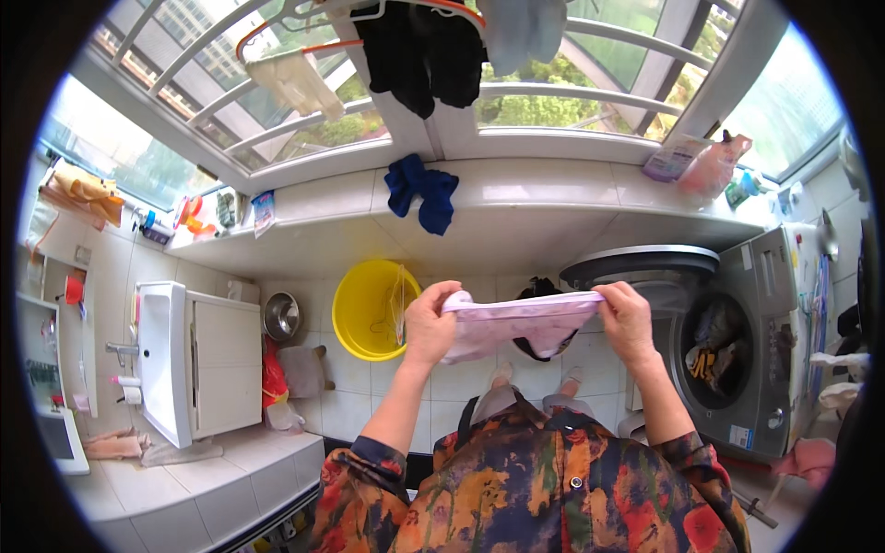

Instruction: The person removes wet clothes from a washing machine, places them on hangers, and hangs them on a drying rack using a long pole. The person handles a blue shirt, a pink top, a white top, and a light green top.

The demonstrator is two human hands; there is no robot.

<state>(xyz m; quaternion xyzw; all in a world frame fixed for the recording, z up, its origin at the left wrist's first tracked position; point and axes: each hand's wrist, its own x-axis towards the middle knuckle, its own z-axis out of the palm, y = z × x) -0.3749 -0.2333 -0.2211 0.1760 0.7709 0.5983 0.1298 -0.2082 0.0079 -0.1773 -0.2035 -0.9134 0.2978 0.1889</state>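
A light pink cloth garment (511,321) with an elastic-looking upper edge is stretched level in front of me. My left hand (432,325) grips one end of that edge, and my right hand (626,321) pinches the other end. Below the garment, partly hidden by it, a black item (543,349) lies on the tiled floor near my feet. Left of my left hand stands a yellow bucket (359,311) with wire hangers (395,311) in it. To the right, the grey front-loading washing machine (736,408) has its round door (643,259) swung out, with laundry (715,352) visible inside the drum.
Dark blue cloth (422,193) drapes over the tiled ledge (539,183) ahead. Black garments (422,55) hang from a hanger by the window. At left are a white sink (162,366), a metal bowl (281,316) and a small stool (301,371). Bags (712,166) sit on the ledge at right.
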